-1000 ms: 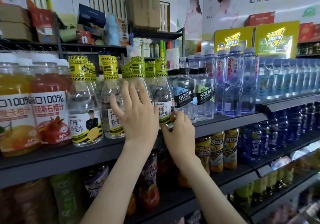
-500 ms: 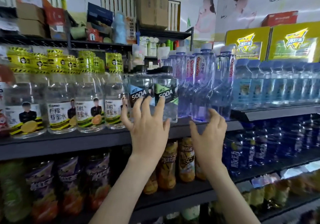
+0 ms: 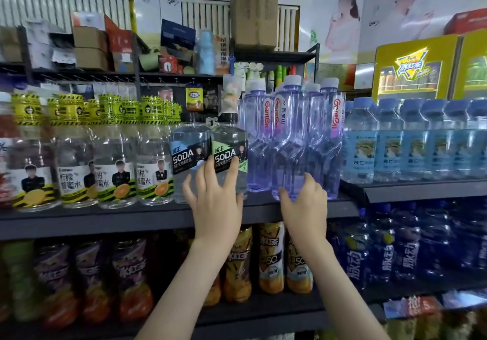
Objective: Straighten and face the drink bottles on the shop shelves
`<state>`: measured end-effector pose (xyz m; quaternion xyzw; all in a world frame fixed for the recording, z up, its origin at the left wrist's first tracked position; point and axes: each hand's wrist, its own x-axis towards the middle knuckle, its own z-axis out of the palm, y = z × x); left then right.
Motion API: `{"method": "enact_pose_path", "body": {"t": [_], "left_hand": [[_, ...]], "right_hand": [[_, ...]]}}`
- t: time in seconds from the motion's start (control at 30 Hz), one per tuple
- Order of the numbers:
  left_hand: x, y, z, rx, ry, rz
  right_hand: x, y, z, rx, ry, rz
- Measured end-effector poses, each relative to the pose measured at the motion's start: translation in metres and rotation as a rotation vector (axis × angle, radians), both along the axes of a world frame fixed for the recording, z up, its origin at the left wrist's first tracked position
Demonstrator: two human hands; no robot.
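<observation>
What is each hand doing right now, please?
Left hand: open, spread against the green-label SODA bottle.
Right hand: open, touching the base of a purple water bottle.

Clear glossy plastic soda bottles (image 3: 210, 160); matt dark metal shelf (image 3: 105, 221); brown cardboard box (image 3: 254, 7).

Dark metal shelving (image 3: 79, 221), poster-covered wall (image 3: 374, 10), cardboard boxes (image 3: 254, 10) on top, yellow cartons (image 3: 413, 65)
</observation>
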<state>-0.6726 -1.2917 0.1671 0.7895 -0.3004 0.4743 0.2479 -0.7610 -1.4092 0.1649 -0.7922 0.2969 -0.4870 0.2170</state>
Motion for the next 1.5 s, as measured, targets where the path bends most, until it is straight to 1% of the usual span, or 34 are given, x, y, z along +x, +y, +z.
{"method": "enact_pose_path", "body": {"t": [0.1, 0.23, 0.37, 0.43, 0.5, 0.63, 0.73, 0.83, 0.97, 1.07, 1.3, 1.37, 1.5], "left_hand": [[0.003, -0.004, -0.003, 0.009, -0.027, 0.017], [0.004, -0.009, -0.004, -0.003, -0.042, 0.032], [0.004, -0.012, -0.005, -0.017, -0.022, 0.027], [0.001, -0.011, -0.007, -0.031, -0.006, -0.003], [-0.006, -0.01, -0.012, -0.067, -0.004, -0.046], [-0.022, -0.007, -0.04, -0.137, -0.042, -0.16], [-0.036, -0.005, -0.078, -0.143, -0.084, -0.254], [-0.05, -0.003, -0.124, -0.108, -0.063, -0.343], [-0.062, -0.006, -0.184, 0.023, 0.083, -0.429], [-0.072, -0.017, -0.208, 0.121, 0.228, -0.461], [-0.125, -0.071, -0.218, 0.373, 0.581, -0.626], [-0.146, -0.093, -0.221, 0.383, 0.645, -0.661], [-0.2, -0.146, -0.217, 0.374, 0.717, -0.733]], "right_hand": [[0.003, -0.001, 0.002, 0.025, -0.022, -0.008], [0.005, 0.001, 0.0, -0.002, -0.051, -0.029], [0.002, -0.003, -0.006, -0.015, -0.064, 0.021], [0.001, -0.003, -0.013, -0.037, -0.111, 0.053], [-0.002, 0.001, -0.024, -0.076, -0.205, 0.059], [-0.012, 0.009, -0.06, -0.175, -0.316, -0.002], [-0.022, 0.012, -0.097, -0.192, -0.284, -0.021], [-0.033, 0.013, -0.137, -0.128, -0.179, 0.011], [-0.053, 0.014, -0.186, -0.054, -0.004, 0.006], [-0.072, 0.011, -0.212, 0.018, 0.066, -0.012], [-0.134, -0.027, -0.231, 0.277, 0.168, -0.05], [-0.159, -0.048, -0.232, 0.343, 0.164, -0.085], [-0.219, -0.097, -0.232, 0.435, 0.152, -0.163]]}}
